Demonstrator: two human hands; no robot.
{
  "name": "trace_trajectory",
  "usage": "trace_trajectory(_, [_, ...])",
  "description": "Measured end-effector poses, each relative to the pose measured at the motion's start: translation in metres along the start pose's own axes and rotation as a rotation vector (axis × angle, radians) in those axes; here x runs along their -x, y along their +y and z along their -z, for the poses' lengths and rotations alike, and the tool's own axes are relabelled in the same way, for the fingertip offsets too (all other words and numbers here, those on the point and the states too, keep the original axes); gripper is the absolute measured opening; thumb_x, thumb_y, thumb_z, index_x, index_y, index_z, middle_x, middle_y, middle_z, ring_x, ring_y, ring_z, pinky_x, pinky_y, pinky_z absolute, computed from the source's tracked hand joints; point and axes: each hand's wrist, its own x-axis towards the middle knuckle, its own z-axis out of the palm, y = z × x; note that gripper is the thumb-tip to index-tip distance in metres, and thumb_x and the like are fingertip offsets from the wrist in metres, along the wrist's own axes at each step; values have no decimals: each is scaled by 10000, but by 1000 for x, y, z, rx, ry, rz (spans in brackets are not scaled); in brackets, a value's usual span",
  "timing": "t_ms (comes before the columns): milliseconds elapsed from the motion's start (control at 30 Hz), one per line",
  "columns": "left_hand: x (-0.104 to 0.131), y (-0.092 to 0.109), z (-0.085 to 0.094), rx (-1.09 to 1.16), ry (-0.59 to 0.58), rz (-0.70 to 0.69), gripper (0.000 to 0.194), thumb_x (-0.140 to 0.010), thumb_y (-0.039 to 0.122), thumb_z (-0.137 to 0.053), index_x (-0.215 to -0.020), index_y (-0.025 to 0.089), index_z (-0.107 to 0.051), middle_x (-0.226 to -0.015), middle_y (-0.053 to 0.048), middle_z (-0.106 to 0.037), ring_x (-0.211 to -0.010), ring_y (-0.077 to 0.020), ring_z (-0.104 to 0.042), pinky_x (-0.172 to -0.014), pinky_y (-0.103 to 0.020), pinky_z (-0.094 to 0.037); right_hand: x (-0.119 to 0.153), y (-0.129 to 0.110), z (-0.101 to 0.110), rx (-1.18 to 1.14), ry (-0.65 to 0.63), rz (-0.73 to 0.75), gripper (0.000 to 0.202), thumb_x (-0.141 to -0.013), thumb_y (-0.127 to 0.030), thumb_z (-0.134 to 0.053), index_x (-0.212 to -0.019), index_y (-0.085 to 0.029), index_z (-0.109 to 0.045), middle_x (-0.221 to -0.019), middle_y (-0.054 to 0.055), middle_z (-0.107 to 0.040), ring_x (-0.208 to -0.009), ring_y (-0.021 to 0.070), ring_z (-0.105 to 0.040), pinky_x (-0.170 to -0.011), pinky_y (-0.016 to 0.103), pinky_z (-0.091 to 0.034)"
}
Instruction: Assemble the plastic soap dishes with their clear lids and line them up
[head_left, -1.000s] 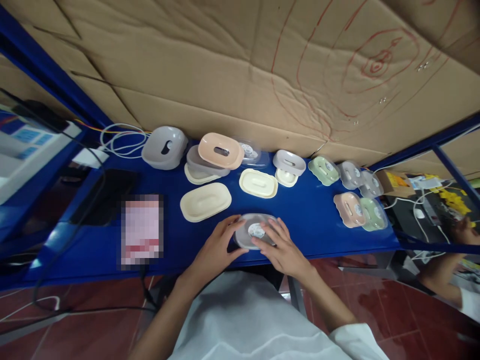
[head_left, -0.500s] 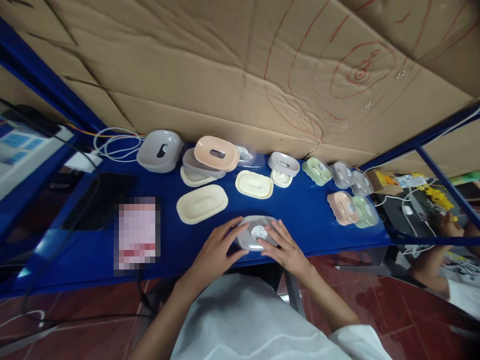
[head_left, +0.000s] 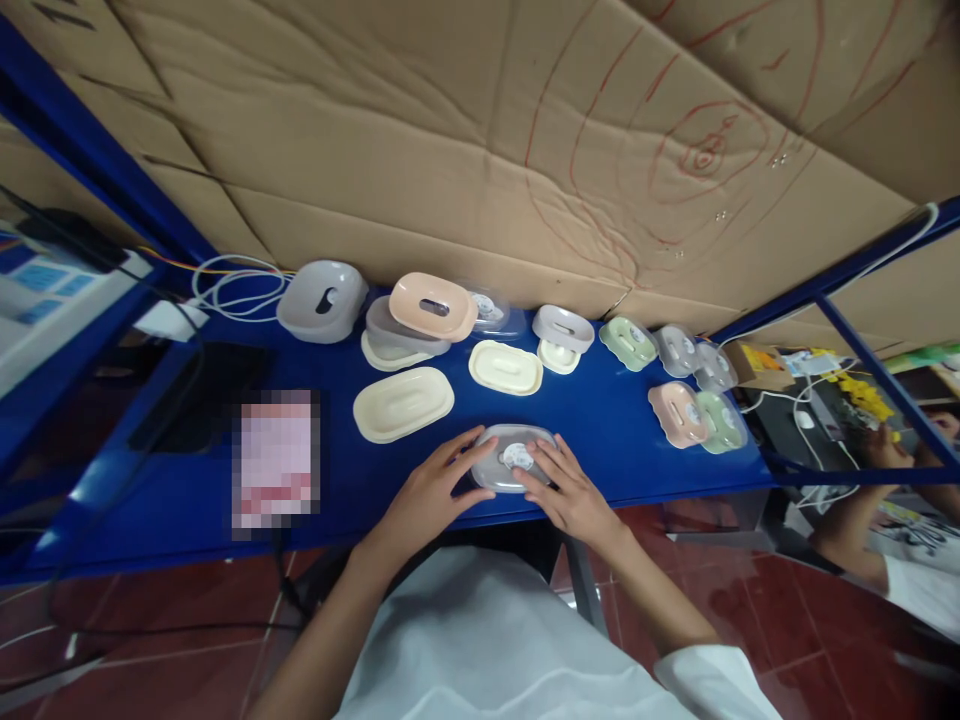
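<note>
A grey oval plastic dish (head_left: 507, 470) with a glossy, see-through top and a round white label lies at the front edge of the blue table. My left hand (head_left: 439, 485) grips its left end, with fingers at the far side and thumb at the near side. Over its right end my right hand (head_left: 566, 487) is bent, fingertips pressing the top close to the label. Just beyond are a cream oval lid (head_left: 405, 404) and a smaller cream oval piece (head_left: 505, 368).
Farther back stand a grey slotted box (head_left: 322, 302), a peach slotted cover (head_left: 433, 307) and a small grey slotted cover (head_left: 563, 328). Green, grey and pink soap dishes (head_left: 677, 413) sit at the right. A blurred-out item (head_left: 276, 460) lies left. Another person's arm (head_left: 855, 520) shows at far right.
The view has shifted slightly. Both hands keep their places on the grey oval dish, and nothing else on the table has moved.
</note>
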Motion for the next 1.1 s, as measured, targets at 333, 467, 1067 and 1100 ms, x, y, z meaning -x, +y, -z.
trace_trajectory(333, [2,7,2,-65,-6,-5,649,-1035,368,-668,-1634,368,-419,-1693,-65,-463,-1512,-250,-528,-1235,-417,-480,9,15,4,-53,-23,-55,533,-1072,-229,-603,-1594,-303,-525,-1638,101,-529,-1584,262,-414,-1319,579,-332])
trace_trajectory(467, [2,14,8,-250,230,21,511,-1058,344,-619,-1559,313,-528,-1592,-108,-577,-1450,-300,-582,-1234,-510,-456,24,47,20,61,35,-331,590,-1092,-265,-527,-1668,-314,-406,-1685,116,-463,-1618,324,-343,-1299,665,-290])
trace_trajectory(1067, [0,14,1,-516,140,65,591,-1065,353,-584,-1635,276,-448,-1675,-172,-473,-1573,-421,-410,-1263,-777,-207,-45,34,-5,-18,-35,-325,322,-1092,-158,-491,-1338,-217,-691,-1159,100,-756,-1156,240,-703,-1284,609,-277])
trace_trajectory(1100, [-3,15,-1,-513,120,48,560,-1063,367,-592,-1608,290,-490,-1683,-166,-463,-1559,-427,-430,-1255,-791,-211,-36,25,-2,-66,-47,-303,353,-1086,-140,-489,-1375,-227,-673,-1195,97,-754,-1193,236,-698,-1286,605,-286])
